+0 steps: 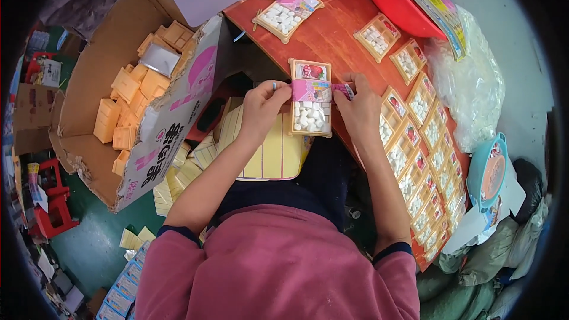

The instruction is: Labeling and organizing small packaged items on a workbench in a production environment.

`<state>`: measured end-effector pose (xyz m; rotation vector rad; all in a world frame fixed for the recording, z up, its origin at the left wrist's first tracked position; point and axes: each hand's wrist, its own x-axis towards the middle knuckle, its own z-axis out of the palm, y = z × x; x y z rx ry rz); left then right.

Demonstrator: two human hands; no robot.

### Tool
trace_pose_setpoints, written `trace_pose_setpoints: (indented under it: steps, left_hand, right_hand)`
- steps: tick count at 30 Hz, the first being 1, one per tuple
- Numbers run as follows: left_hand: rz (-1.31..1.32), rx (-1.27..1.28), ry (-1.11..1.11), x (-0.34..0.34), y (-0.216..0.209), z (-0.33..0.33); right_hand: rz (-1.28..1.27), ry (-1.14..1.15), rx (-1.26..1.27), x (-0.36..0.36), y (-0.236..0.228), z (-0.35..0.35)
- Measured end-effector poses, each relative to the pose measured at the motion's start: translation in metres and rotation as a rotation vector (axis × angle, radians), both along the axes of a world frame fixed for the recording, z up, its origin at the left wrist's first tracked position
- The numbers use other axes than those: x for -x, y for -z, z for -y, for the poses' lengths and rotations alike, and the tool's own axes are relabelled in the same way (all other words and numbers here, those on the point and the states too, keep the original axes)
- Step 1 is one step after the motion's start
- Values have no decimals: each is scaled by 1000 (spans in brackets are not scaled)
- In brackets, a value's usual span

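In front of me is a small orange plastic tray [311,120] of white pillow-shaped sweets, with a strawberry-printed piece in its top compartment. A pink printed paper band [311,90] lies across its middle. My left hand [262,109] is closed, thumb and fingertips pinching at the tray's left edge where the band wraps round. On the other side my right hand [360,105] pinches the loose end of the band, which sticks out past the tray's right edge. The undersides of tray and band are hidden. Yellow striped sheets [267,154] lie across my lap beneath.
A big cardboard box [89,101] of empty orange trays [125,86] stands left. On the red-brown table [332,24] are a banded tray [289,15] and rows of filled trays [419,106] at right. A red basin [394,0] and a blue basket [474,172] sit beyond.
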<state>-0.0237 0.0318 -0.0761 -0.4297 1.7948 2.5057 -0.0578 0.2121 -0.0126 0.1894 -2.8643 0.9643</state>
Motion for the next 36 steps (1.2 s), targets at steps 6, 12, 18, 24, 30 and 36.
trace_pose_setpoints:
  steps: [6,12,18,24,30,36]
  left_hand:
    - [39,211,156,2,-5,-9]
    - [189,-166,148,-4,-18,-5]
    - [199,-546,198,-14,-10,4]
    - [63,-1131,364,-25,8,-5]
    - [206,-1393,227,-28,-5,-12]
    - [310,-1241,163,-32,-14,-6]
  right_hand:
    - [-1,4,-2,0,-1,1]
    - [136,25,201,3,1,-8]
    - [473,109,827,-1,-10,-8]
    - [683,-67,919,-4,-27,16]
    - [771,-283,689,3,-53,35]
    - [848,-341,590,12,-55,36]
